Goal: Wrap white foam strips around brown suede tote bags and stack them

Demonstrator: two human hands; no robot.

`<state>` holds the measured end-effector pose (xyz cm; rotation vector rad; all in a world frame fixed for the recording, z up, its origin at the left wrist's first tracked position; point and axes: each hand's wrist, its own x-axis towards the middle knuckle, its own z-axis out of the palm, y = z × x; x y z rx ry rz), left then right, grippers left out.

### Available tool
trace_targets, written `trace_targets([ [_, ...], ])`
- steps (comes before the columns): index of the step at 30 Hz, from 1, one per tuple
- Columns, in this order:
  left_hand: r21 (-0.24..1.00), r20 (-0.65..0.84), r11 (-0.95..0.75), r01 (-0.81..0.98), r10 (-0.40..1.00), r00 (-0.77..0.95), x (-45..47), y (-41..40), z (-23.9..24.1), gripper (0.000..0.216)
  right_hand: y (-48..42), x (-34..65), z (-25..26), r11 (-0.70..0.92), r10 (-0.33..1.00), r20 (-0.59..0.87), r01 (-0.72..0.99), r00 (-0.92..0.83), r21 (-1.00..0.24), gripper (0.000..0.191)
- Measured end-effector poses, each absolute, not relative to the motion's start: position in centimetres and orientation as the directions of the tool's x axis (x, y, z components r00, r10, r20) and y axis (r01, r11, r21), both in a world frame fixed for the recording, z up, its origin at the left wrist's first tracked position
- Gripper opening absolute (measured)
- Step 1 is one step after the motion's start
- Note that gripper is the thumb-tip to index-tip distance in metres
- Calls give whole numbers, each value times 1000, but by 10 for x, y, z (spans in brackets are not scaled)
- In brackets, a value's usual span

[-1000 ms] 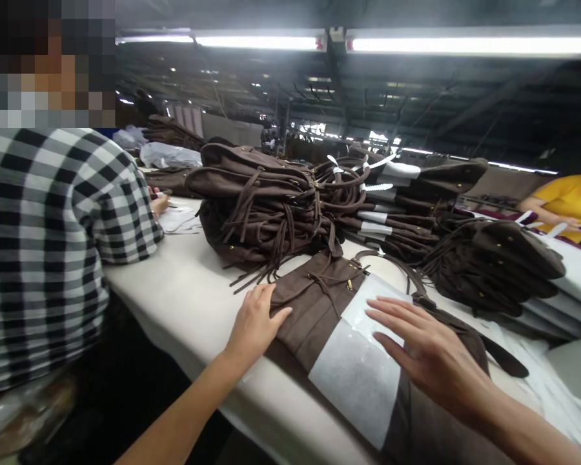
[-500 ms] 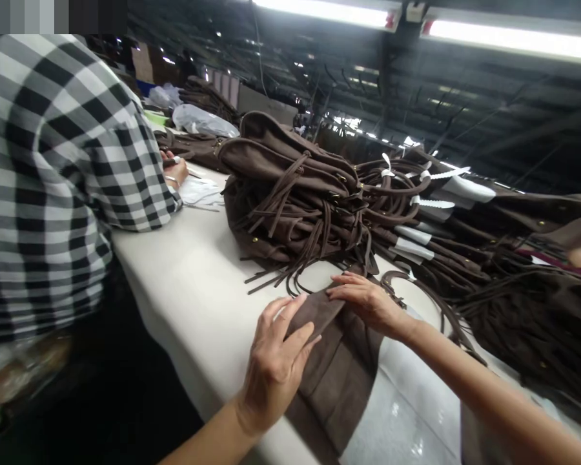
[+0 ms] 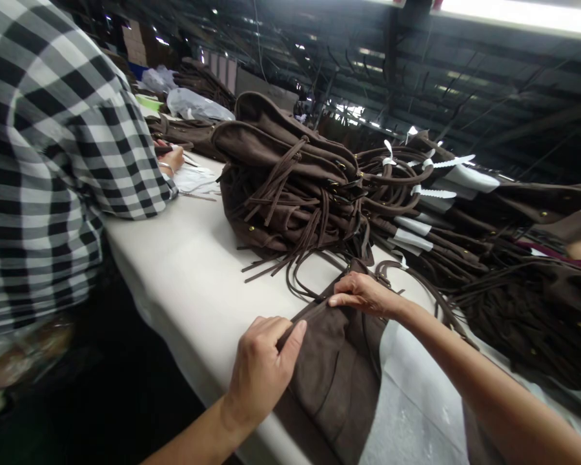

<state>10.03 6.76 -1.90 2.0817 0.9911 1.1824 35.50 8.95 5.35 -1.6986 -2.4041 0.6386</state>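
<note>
A dark brown bag [image 3: 339, 368] of soft, suede-like material lies on the white table in front of me. My left hand [image 3: 266, 355] is closed on its near-left edge, thumb on top and fingers tucked beneath. Farther along the same edge, my right hand [image 3: 363, 295] pinches the bag between thumb and fingers. A white sheet [image 3: 419, 394] lies against the bag's right side, partly under my right forearm. Brown straps with a buckle rest just beyond my right hand.
Beyond my hands a pile of brown bags [image 3: 290, 168] with hanging cords stands on the white table [image 3: 174, 252]. More bags with white ties and wrapped handles lie to the right. On the left, a person in a checked shirt [image 3: 72, 148] leans over the table.
My left hand has gone from lying over the bag's flattened edge to gripping it from the side. My right hand has curled into a pinch. The edge now looks lifted and creased.
</note>
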Motion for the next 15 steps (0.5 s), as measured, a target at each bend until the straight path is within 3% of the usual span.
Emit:
trace_targets([
  [4,853,172,-336,400,904,391,96,72,-15,44,101,344,45,231,936,-175,909,-305,-346,66],
  [9,764,192,-437,474,856,480,88,70,-2,35,107,353,45,158,933,-173,791,-316,-591,61],
  [11,699,175,-462,546,851,495,88,69,3,34,107,358,46,122,923,-213,769,-320,-628,59],
  [13,645,134,-457,612,856,499,92,70,5,34,105,357,45,132,922,-246,838,-300,-529,56],
  [15,626,93,-437,646,865,494,97,73,4,35,104,350,38,177,950,-202,944,-238,-279,54],
])
